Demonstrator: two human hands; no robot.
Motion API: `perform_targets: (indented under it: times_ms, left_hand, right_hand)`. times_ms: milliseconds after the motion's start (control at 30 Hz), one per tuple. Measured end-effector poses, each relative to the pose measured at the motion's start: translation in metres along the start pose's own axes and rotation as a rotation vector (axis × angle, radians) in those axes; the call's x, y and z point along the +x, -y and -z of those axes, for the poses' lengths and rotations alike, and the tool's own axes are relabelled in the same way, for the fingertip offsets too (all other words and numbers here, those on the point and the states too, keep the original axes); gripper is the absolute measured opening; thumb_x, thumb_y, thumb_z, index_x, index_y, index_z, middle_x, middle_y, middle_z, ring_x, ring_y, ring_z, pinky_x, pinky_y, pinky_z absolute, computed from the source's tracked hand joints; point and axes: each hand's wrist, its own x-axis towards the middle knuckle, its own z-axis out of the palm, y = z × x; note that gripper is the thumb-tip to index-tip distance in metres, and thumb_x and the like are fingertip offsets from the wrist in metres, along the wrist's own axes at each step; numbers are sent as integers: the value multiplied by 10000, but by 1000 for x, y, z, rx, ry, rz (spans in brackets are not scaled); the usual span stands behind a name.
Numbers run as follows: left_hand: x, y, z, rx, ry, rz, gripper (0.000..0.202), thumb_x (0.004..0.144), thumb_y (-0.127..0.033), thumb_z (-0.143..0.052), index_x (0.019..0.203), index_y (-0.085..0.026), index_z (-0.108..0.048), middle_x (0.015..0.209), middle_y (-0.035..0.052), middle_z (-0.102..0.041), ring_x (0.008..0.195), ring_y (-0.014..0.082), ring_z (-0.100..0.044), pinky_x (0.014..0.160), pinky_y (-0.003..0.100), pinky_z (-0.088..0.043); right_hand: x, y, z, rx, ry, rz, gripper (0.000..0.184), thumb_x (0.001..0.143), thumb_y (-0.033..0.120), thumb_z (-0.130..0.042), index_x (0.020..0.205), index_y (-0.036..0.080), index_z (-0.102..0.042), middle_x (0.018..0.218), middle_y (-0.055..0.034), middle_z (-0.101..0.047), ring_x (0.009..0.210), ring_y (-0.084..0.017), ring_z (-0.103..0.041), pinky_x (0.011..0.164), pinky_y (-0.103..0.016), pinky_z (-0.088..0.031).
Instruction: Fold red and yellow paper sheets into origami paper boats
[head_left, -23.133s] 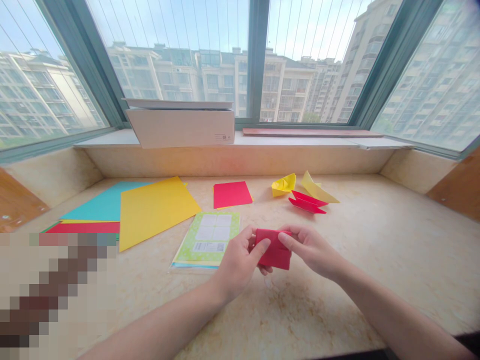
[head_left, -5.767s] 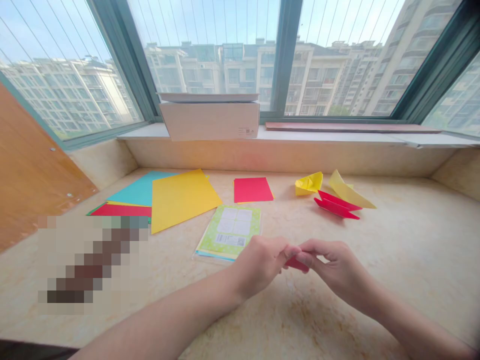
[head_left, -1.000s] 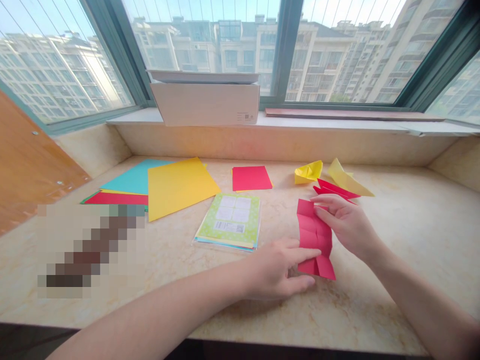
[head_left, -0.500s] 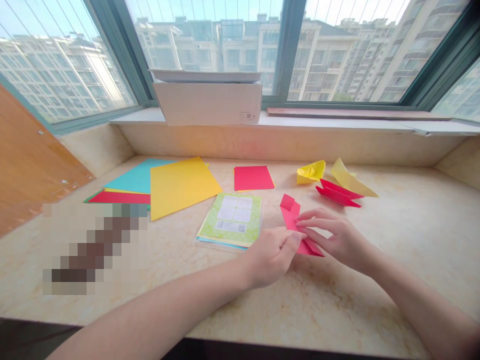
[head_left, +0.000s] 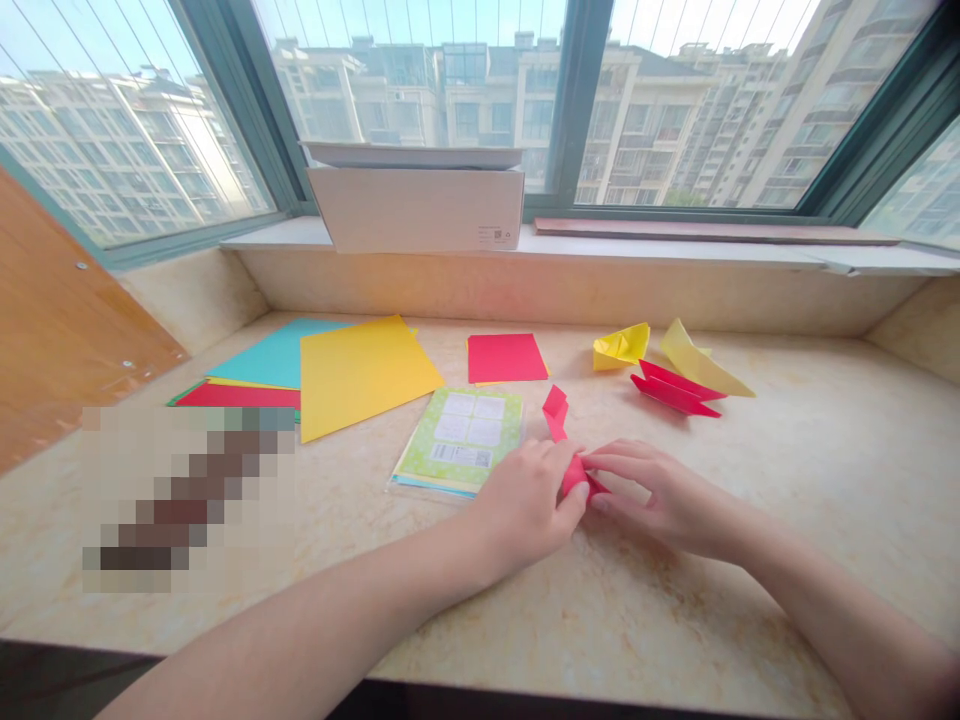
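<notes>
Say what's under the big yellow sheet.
Out from under the yellow sheet, a blue sheet and, nearer, a red sheet show on the left. A small yellow corner peeks out at its far right. Whatever else lies beneath its middle is covered.

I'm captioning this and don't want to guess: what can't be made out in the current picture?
Head view: part of the handled red paper, covered by the left hand.
Head view: part of the turquoise sheet, covered by the yellow sheet.
Head view: whatever the pixelated patch masks.
Head view: small print on the green packet, too small to read.
Head view: the rest of the right forearm, cut off by the edge.
</notes>
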Motion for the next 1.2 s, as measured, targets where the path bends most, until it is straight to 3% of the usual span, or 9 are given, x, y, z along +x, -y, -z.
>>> perform_targets:
  times_ms: [200,333,400,567,633,1000,1200]
  left_hand:
    - [1,1,5,274,-97,75,356,919,-350,-620,1214,-152,-644,1107,136,-572,1050,314,-584,928,489,-531]
    - [2,1,8,400,-147,21,329,880,-330,-671,1162,-162,-665,1328,169,-519,1205,357,-521,1016,536,-482]
    - [2,3,8,433,-110,-15,271,891,-303,-659,1111,-146,-683,1355,167,-540,1235,357,-514,1044,534,-466]
    - [5,8,5,396,26,-53,204,967,-227,-547,996,-113,-714,1120,143,-676,1103,306,-602,996,489,-504]
    - [5,10,4,360,53,-55,224,984,-190,-510,1014,-108,-716,1109,144,-686,1088,293,-619,994,470,-514]
    - [6,20,0,292,132,-178,300,918,-84,-516,1157,-165,-677,1377,151,-571,1267,304,-559,1093,456,-470]
    - [6,24,0,261,149,-198,320,906,-53,-485,1156,-160,-655,1411,153,-552,1316,297,-533,1120,460,-449]
  right_hand:
    - [-1,-4,-3,-63,-27,-48,189,998,271,-611,1143,212,-719,1089,-84,-760,1018,-252,-676,921,-432,-536]
    - [0,-5,-5,-102,-54,-68,169,982,254,-631,1110,213,-734,1058,-82,-763,980,-244,-680,893,-421,-535]
    - [0,-4,-5,-122,-59,-53,172,982,231,-621,1111,214,-733,1039,-74,-767,972,-241,-683,891,-422,-527]
    - [1,-1,-6,-173,-73,-37,211,975,175,-578,1106,219,-737,996,-67,-769,940,-234,-696,854,-408,-520]
    - [2,0,-6,-177,-78,-61,233,958,153,-570,1101,218,-742,1010,-72,-764,937,-234,-697,853,-405,-524]
    - [0,5,-5,-171,-101,-179,402,897,140,-552,1283,232,-616,927,-43,-756,793,-207,-693,729,-326,-513]
    - [0,4,-6,-154,-92,-222,316,887,129,-549,1189,210,-593,847,-18,-721,726,-194,-657,671,-306,-475]
